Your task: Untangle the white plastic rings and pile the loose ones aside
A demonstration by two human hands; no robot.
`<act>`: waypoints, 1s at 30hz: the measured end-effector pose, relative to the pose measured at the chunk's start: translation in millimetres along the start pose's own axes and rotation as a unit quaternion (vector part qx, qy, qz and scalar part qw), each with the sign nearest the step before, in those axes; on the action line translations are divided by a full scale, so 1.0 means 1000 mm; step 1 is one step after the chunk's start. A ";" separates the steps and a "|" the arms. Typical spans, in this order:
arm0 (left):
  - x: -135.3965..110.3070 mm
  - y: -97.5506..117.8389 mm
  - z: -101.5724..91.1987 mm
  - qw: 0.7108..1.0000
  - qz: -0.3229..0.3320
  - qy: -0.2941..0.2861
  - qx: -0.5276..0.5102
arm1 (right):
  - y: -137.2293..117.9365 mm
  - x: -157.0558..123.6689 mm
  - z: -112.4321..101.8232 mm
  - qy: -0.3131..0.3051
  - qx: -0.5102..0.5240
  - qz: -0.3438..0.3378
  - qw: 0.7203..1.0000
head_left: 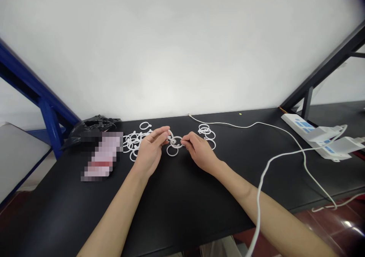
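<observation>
Fingers of my left hand (150, 150) are closed around a white plastic ring (170, 134) with a small knob. My right hand (199, 149) pinches the right side of another white ring (177, 146), which meets the first one between my hands. Just below them shows one more ring (172, 155); whether it hangs or lies on the table I cannot tell. Beside my left hand is a loose heap of similar rings (131, 145), with a single ring (145, 129) behind it. A smaller group of rings (210, 137) lies just past my right hand.
A black plastic bag (94, 126) and a blurred pinkish item (104, 154) are on the black table (171, 207) at the left. To the right, a white cable (265, 173) runs over the table and across my right forearm. A white power strip (302, 127) holds plugged-in adapters.
</observation>
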State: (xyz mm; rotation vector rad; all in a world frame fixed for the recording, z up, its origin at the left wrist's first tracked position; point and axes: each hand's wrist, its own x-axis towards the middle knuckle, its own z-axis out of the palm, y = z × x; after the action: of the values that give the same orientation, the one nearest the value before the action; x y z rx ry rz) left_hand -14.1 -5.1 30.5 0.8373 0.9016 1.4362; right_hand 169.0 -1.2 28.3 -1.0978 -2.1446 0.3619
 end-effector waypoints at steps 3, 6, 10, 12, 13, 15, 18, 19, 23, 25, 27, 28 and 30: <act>0.000 0.001 0.001 0.998 -0.033 0.010 -0.051 | 0.001 0.001 0.000 -0.002 -0.021 -0.028 0.999; 0.000 0.003 0.001 0.994 -0.054 0.034 -0.086 | 0.003 0.002 0.000 -0.002 -0.043 -0.053 0.998; 0.002 0.008 -0.002 0.991 -0.050 0.059 -0.106 | 0.007 0.003 0.001 -0.010 -0.064 -0.051 0.997; 0.002 0.009 -0.004 0.993 -0.037 0.063 -0.089 | 0.007 0.003 0.000 -0.013 -0.064 -0.038 0.997; 0.002 0.010 -0.004 0.996 -0.029 0.063 -0.064 | 0.006 0.003 0.000 -0.012 -0.061 -0.029 0.998; -0.001 0.009 -0.002 0.997 -0.017 0.068 0.029 | 0.004 0.002 -0.001 0.001 -0.048 -0.009 0.999; -0.009 0.008 0.007 0.962 0.018 0.065 0.266 | 0.002 0.001 -0.002 0.042 -0.018 0.012 0.999; -0.013 0.008 0.010 0.937 0.038 0.049 0.344 | 0.002 0.000 -0.002 0.056 -0.009 0.014 0.998; -0.024 0.009 0.020 0.867 0.072 -0.057 0.490 | 0.002 -0.001 -0.001 0.085 0.016 0.003 0.996; -0.025 0.009 0.021 0.861 0.056 -0.081 0.500 | 0.002 -0.002 -0.001 0.084 0.022 -0.001 0.996; -0.025 0.009 0.020 0.859 0.046 -0.083 0.503 | 0.002 -0.003 -0.002 0.086 0.029 0.001 0.996; -0.024 0.010 0.019 0.859 0.043 -0.084 0.503 | 0.001 -0.003 -0.002 0.087 0.035 0.003 0.996; -0.023 0.011 0.018 0.859 0.039 -0.086 0.503 | 0.000 -0.004 -0.002 0.087 0.048 0.006 0.995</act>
State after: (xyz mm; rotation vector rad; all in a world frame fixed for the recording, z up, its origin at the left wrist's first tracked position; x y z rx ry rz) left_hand -1.3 -27.3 48.3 1.7527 1.5105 0.8527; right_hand 172.1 -4.2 28.4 -1.0491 -1.9489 0.3573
